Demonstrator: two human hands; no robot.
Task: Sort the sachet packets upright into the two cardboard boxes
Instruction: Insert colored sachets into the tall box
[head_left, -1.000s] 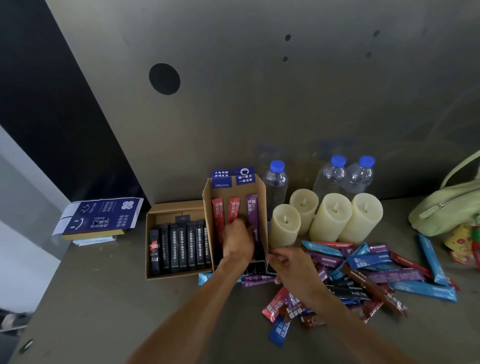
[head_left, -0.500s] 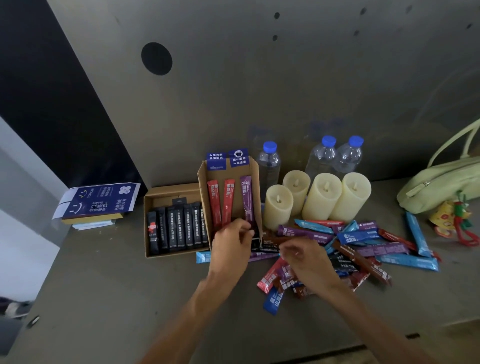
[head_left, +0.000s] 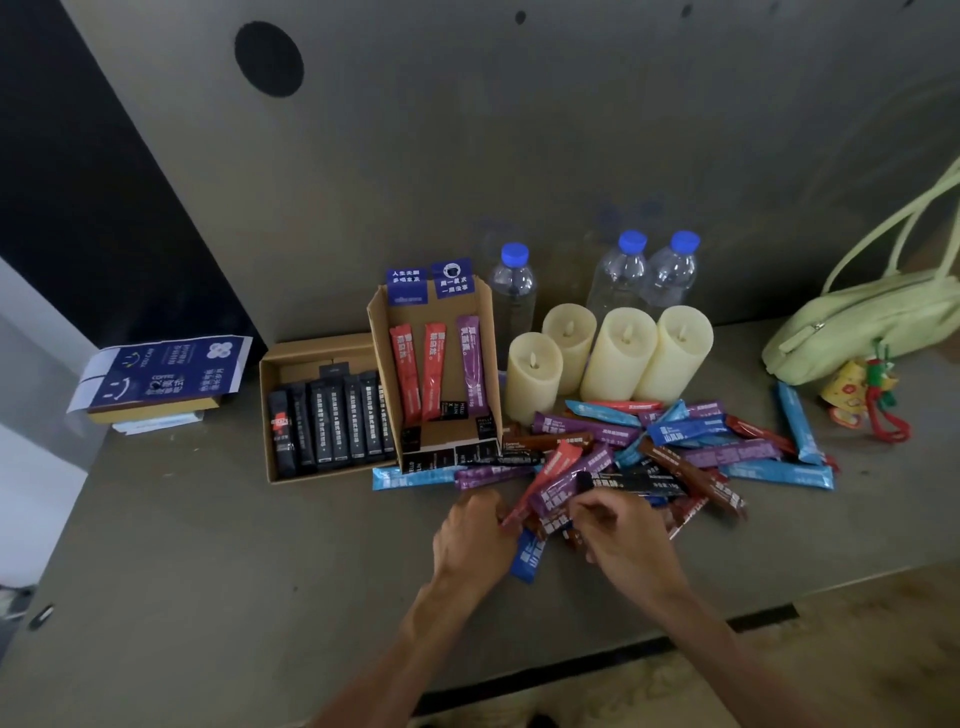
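The low cardboard box (head_left: 266, 415) holds a row of black sachets (head_left: 332, 431) standing upright. To its right, two red sachets (head_left: 418, 374) and a purple one (head_left: 471, 358) lean upright in the taller cardboard box (head_left: 382, 343). A loose pile of sachets (head_left: 691, 447) in blue, purple, red, brown and black spreads across the table to the right of the boxes. My left hand (head_left: 470, 540) curls its fingers round the near end of a red sachet (head_left: 550, 467) at the pile's front edge. My right hand (head_left: 621, 543) pinches the near end of a purple sachet (head_left: 571, 480) beside it.
Several cream pillar candles (head_left: 618, 353) and three water bottles (head_left: 511, 291) stand behind the pile against the grey wall. A green handbag (head_left: 857, 322) with a charm lies at the far right. Blue folded cartons (head_left: 166, 374) are stacked at the left. The table's front edge (head_left: 597, 660) is near my arms.
My left hand has drawn back from the taller box to the front of the pile. My right hand has moved slightly nearer and now pinches a sachet. The view has shifted downward.
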